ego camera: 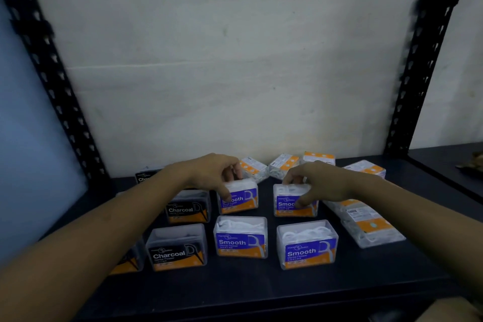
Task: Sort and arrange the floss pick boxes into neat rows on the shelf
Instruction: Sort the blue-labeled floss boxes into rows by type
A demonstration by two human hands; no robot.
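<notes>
Clear plastic boxes of floss picks stand and lie on the dark shelf board (261, 285). Four of them hold white picks behind blue-and-orange "Smooth" labels and stand upright, two by two, with gaps between them. The left hand (217, 172) grips the back-left Smooth box (241, 200), its fingers curled over the lid and its thumb on the label face. The right hand (320, 184) grips the back-right Smooth box (286, 202) the same way, thumb pressed on the label. Both boxes rest on the board. Nearer the camera stand the front-left Smooth box (240, 238) and the front-right Smooth box (307, 247), neither of them touched.

Left of these are four dark boxes with black-and-orange "Charcoal" labels. The front Charcoal box (176, 247) and the back Charcoal box (189, 206) line up with the two Smooth rows. A third Charcoal box (145, 176) sits far back by the wall, and a fourth Charcoal box (129, 260) is mostly hidden under the left forearm.

Four clear boxes showing white-and-orange back labels lie tipped along the wall, among them a tipped box (253, 168). At least one more lying box (371, 227) is at the right, and the blur there hides whether a second lies behind it.

Two black perforated steel uprights, the left upright (47, 60) and the right upright (428, 47), frame a stained white wall (235, 60).
</notes>
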